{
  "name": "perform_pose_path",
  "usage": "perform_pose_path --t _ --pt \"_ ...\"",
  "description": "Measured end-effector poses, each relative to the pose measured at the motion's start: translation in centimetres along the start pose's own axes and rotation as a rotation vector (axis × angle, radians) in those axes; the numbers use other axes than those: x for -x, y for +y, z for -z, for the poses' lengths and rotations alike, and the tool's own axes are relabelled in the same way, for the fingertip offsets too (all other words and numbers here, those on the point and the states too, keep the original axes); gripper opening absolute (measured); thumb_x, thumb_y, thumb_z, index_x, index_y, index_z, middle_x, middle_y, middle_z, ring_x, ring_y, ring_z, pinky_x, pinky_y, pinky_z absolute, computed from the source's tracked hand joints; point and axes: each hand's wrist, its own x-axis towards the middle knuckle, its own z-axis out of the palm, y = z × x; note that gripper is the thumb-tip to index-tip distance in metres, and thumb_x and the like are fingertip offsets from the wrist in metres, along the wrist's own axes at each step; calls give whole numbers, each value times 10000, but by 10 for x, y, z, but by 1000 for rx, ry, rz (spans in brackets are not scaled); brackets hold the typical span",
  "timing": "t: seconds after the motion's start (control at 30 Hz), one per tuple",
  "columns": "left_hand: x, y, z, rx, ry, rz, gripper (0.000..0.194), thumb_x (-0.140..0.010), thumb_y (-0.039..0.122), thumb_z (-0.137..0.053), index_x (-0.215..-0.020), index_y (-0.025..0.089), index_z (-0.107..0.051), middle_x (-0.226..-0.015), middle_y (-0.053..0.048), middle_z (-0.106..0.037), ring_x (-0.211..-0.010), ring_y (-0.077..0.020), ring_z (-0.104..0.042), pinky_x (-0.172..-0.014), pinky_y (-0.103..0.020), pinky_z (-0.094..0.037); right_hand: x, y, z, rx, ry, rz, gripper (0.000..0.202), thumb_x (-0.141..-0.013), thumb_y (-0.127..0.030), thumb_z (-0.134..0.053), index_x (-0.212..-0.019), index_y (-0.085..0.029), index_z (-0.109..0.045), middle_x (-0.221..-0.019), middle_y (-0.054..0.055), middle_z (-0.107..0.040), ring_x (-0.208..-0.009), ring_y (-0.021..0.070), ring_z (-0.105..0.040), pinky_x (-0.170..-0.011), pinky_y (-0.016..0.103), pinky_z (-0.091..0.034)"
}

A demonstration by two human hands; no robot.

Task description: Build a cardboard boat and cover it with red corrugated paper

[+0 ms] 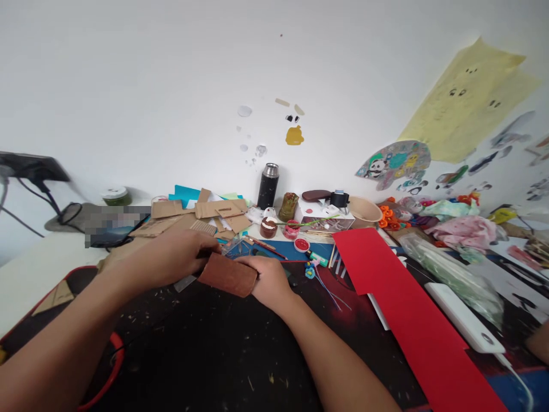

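A flat, reddish-brown rectangular piece (229,276) is raised above the dark mat, tilted, with its broad face toward me. My left hand (191,257) grips its left end, its fingers partly hidden behind it. At the opposite end, my right hand (269,280) is closed on the right edge. Whether the piece is leather or painted card I cannot tell. Just beyond the hands lie a long red-handled brush (268,248) and a small pot of red paint (301,245).
Cardboard scraps (171,220) heap up at the back left. A black flask (268,186) stands by the wall near a brown paint jar (269,228). On the right lie a long red sheet (398,309) and a white power strip (465,317). The black mat (193,360) carries small debris.
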Motion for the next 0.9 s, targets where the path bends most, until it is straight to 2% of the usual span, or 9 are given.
perform_pose_path --t 0.1,0.2,0.57,0.73,0.9 --pt "-5 7 -1 -100 -123 4 243 -748 234 -655 -815 347 -860 -809 -32 -853 -719 -279 -727 -642 -360 -433 0 0 1 39 -21 -18 320 -900 -151 -752 -1188 -239 -861 -1180 82 -888 -1069 282 -854 -961 359 -614" --pt "-9 11 -2 -207 -164 4 202 -777 261 -649 -810 324 -837 -823 -34 -857 -746 -281 -742 -645 -348 -429 -1 2 4 72 -34 -34 324 -897 -139 -756 -1189 -234 -860 -1171 93 -887 -1083 297 -852 -941 360 -609" --pt "-12 3 -17 -304 -124 -23 254 -847 263 -599 -853 304 -849 -846 -49 -857 -771 -260 -744 -664 -338 -403 -2 9 8 105 -51 -76 315 -920 -150 -758 -1195 -256 -870 -1194 88 -886 -1109 294 -844 -956 348 -602" --pt "-13 0 -17 -278 -134 -7 256 -837 259 -599 -861 304 -850 -863 -48 -859 -792 -271 -746 -674 -344 -413 -3 7 7 85 -39 -93 316 -894 -134 -777 -1173 -249 -869 -1158 86 -891 -1062 299 -849 -927 354 -604" --pt "-13 -2 -13 -227 -78 -27 249 -829 275 -626 -875 331 -864 -885 -30 -876 -805 -277 -757 -695 -338 -449 -6 3 9 -1 -14 -140 363 -883 -75 -741 -1171 -255 -871 -1174 60 -891 -1077 288 -845 -929 360 -611"
